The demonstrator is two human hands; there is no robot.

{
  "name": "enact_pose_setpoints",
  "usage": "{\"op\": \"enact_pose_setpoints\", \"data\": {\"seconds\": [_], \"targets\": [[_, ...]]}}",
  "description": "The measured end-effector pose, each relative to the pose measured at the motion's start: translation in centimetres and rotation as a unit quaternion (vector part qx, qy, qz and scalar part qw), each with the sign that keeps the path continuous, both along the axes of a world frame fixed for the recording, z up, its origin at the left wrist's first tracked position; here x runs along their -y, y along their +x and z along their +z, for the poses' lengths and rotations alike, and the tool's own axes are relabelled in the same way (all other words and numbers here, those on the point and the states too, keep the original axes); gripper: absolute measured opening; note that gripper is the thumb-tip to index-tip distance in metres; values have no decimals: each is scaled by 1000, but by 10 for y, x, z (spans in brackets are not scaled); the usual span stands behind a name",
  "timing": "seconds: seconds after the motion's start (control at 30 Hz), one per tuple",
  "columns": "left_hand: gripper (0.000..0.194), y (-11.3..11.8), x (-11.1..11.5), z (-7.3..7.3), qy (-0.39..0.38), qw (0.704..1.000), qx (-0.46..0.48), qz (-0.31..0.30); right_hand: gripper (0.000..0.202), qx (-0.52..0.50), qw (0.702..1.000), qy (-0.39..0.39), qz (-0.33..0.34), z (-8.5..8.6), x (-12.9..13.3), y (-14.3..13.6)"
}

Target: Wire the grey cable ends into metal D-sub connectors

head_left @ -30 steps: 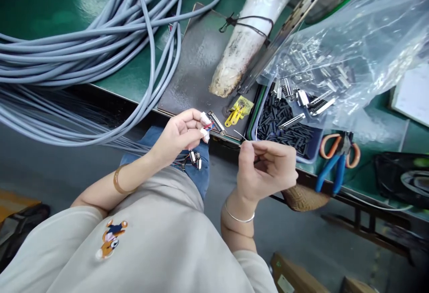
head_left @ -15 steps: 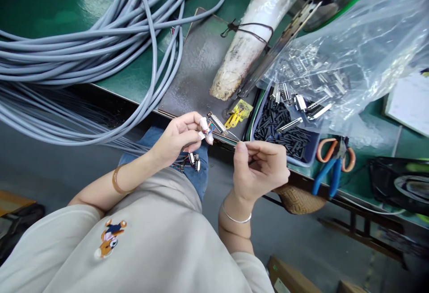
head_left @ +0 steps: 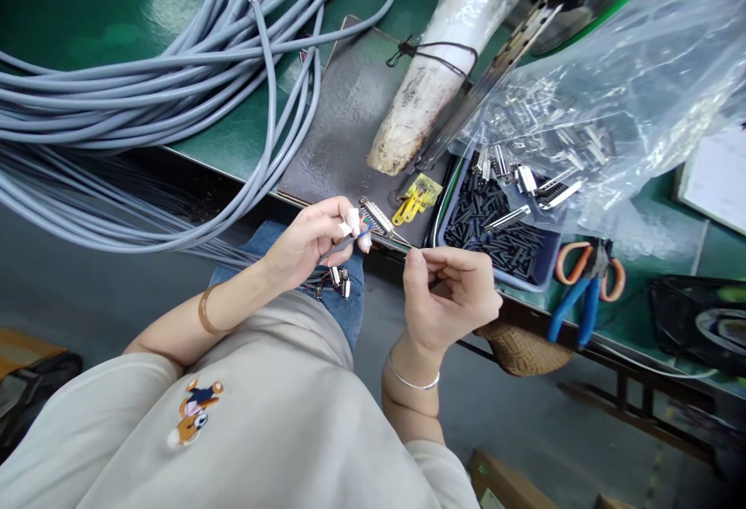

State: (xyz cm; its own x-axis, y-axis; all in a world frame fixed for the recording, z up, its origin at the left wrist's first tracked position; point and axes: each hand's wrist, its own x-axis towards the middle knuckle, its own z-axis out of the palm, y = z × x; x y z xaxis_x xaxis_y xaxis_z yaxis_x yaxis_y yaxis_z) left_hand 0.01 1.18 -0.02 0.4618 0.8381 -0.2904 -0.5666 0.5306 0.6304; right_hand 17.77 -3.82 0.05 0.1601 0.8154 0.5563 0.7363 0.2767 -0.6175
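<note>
My left hand (head_left: pixel 318 237), two of its fingertips wrapped in white, is closed on the end of a grey cable (head_left: pixel 336 250). Thin coloured wires (head_left: pixel 367 228) fan out between those fingertips. Right beside the wires, a metal D-sub connector (head_left: pixel 378 217) with a row of solder cups lies at the edge of the dark board. My right hand (head_left: pixel 448 287) pinches a thin wire-like strand (head_left: pixel 402 240) between thumb and forefinger. That strand points toward the connector's right end; whether it touches is too small to tell.
Several grey cables (head_left: pixel 145 97) loop across the left. Yellow clips (head_left: pixel 415 202) lie on the dark board (head_left: pixel 326 136). Right of it stand a bin (head_left: pixel 539 280) of black sleeves and connectors, a plastic bag (head_left: pixel 653 97) and pliers (head_left: pixel 583 287). A white wrapped roll (head_left: pixel 425 81) lies behind.
The strand in my right hand now sits nearer the connector's right end. My left fingers have shifted slightly, and more of the grey cable shows. The whole view has moved a little.
</note>
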Motion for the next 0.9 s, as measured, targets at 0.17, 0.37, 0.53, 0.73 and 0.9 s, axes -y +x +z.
{"op": "enact_pose_setpoints", "data": {"seconds": [0.17,0.37,0.53,0.73,0.9], "targets": [[4,-3,1,1,2,999,36,9,8,-10,1000,1,16,0,3,1],[12,-1,5,-3,34,999,22,14,9,-28,1000,9,10,-2,6,0],[29,4,5,-6,63,997,-29,21,14,-81,994,74,19,-5,0,-1],[36,7,3,-2,86,992,-87,31,17,-31,995,51,78,-5,-10,-7],[30,10,0,0,112,981,-144,70,18,-38,994,35,96,-12,-13,-12]]}}
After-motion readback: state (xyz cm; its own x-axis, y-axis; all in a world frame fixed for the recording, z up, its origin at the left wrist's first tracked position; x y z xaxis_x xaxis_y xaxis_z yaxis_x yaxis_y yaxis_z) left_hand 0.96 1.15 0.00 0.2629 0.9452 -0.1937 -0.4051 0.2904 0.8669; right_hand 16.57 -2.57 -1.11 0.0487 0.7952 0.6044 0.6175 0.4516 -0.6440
